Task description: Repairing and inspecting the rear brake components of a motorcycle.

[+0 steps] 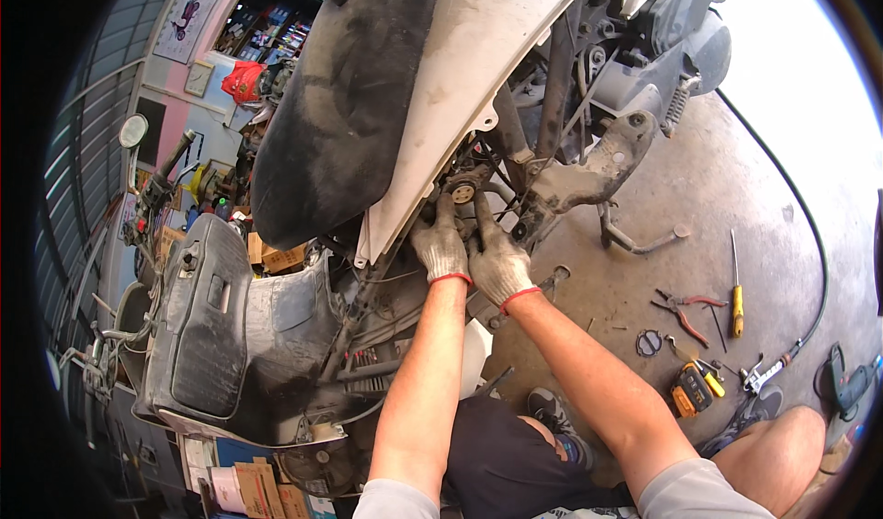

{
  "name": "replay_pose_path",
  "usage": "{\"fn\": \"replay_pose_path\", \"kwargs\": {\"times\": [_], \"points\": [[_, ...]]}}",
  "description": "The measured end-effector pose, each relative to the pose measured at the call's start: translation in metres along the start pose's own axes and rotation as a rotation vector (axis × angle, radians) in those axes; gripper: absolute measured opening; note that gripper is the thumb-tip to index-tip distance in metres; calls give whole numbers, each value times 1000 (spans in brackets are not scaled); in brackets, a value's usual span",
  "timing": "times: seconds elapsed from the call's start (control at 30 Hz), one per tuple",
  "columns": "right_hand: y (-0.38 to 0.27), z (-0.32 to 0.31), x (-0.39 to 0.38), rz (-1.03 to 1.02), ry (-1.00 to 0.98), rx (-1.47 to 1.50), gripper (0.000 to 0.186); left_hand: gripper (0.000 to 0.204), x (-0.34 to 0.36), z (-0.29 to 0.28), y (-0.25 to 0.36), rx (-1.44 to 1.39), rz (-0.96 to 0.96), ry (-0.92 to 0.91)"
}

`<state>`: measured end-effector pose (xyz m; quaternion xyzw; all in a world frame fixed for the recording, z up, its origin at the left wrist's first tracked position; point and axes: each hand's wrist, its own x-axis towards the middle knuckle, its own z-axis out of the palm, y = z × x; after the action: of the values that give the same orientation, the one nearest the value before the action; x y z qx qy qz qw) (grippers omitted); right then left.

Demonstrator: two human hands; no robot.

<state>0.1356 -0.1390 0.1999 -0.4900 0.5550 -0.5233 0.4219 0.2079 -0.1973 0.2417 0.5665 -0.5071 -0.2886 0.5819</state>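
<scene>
Both gloved hands are up under the white body panel [455,68] of a scooter, beside its black seat [336,114]. My left hand [437,243] has its fingers curled up to a small round metal part with holes [463,193], gripping it from the left. My right hand [497,266] is closed around the right side of the same part, fingertips against it. The gloves are dirty white knit with red cuffs. Just right of them is the dark frame with a metal bracket [589,174]. Some fingertips are hidden in the mechanism.
A screwdriver [737,298], pliers [685,317], a yellow-black power tool [690,390] and a teal-grey tool [842,381] lie on the concrete floor [699,215]. A hose [809,224] crosses it. The scooter's front [198,317] and cluttered shelves [253,27] are leftward.
</scene>
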Motion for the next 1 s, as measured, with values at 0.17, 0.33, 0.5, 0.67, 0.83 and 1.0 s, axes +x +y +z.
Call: {"fn": "replay_pose_path", "kwargs": {"times": [0.17,0.33,0.5,0.67,0.83,1.0], "points": [[-2,-1,0,0,3,-22,72,20,2,1,-2,19,-44,23],[-5,-1,-2,-7,15,-8,73,22,7,-4,-4,45,1,7],[-3,-7,2,20,-25,-29,74,24,-5,7,4,58,63,14],[-8,0,0,0,-20,-66,75,24,6,-6,-5,71,81,33],[-8,-7,7,62,-100,-76,84,28,-2,1,3,117,-15,-6],[-3,1,6,-22,-11,-139,74,30,2,-2,2,137,21,0]]}}
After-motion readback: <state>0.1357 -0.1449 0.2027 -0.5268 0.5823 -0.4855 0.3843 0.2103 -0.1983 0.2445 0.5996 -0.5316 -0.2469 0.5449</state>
